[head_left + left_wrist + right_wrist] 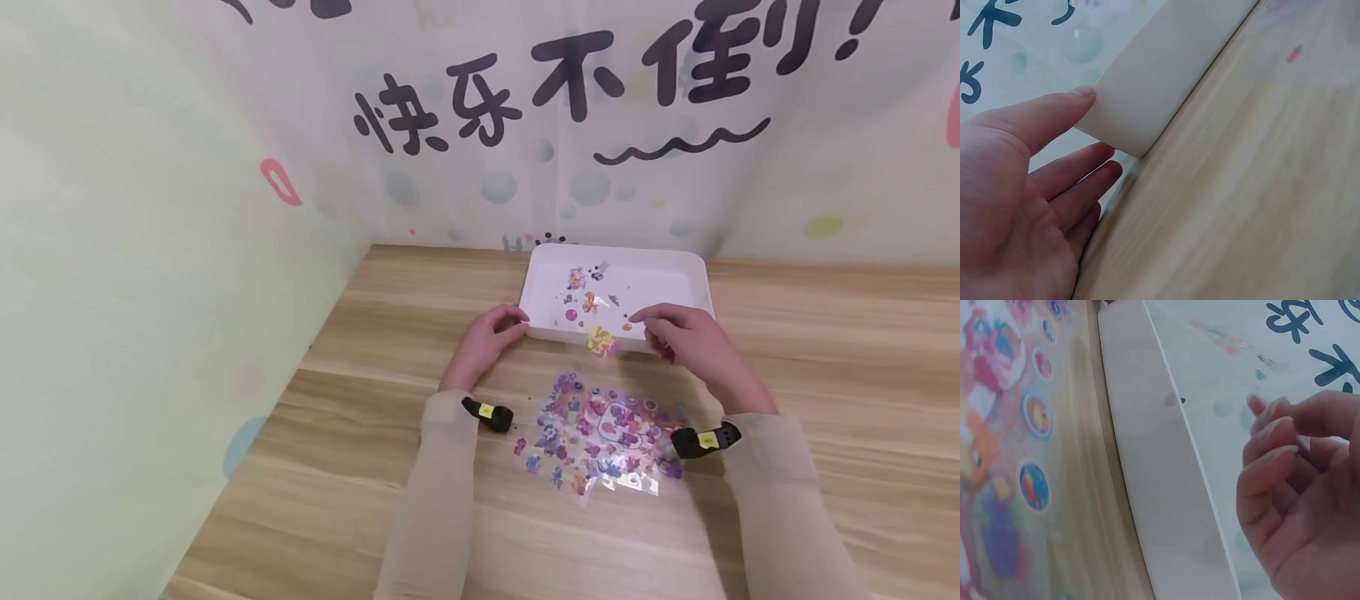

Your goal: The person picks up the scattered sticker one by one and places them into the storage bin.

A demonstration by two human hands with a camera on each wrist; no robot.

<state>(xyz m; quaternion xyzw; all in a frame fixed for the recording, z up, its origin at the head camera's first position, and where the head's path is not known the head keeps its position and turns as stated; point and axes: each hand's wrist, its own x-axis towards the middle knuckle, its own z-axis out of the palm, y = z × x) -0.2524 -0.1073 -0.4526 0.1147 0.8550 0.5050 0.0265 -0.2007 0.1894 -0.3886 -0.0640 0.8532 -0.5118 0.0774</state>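
Note:
A shallow white tray (542, 287) stands on the table with several small stickers in it, among them a pink round one (572, 315) and an orange figure (590, 302). My left hand (487, 337) holds its near left corner, thumb tip at the rim (1100, 94) and fingers lower down. Over the near right part of the tray hovers my right hand (686, 337), index finger forward, the others curled. In the right wrist view its thumb and index tip meet, with nothing visible between them. A yellow sticker (600, 340) overlaps the tray's front wall.
Clear sheets of colourful cartoon stickers (600, 433) lie in front of the tray, between the forearms. Black wrist cameras (495, 417) sit on both sleeves. A printed cloth (465, 200) hangs behind the wood-grain table (360, 417), and a pale wall (150, 292) borders it at left.

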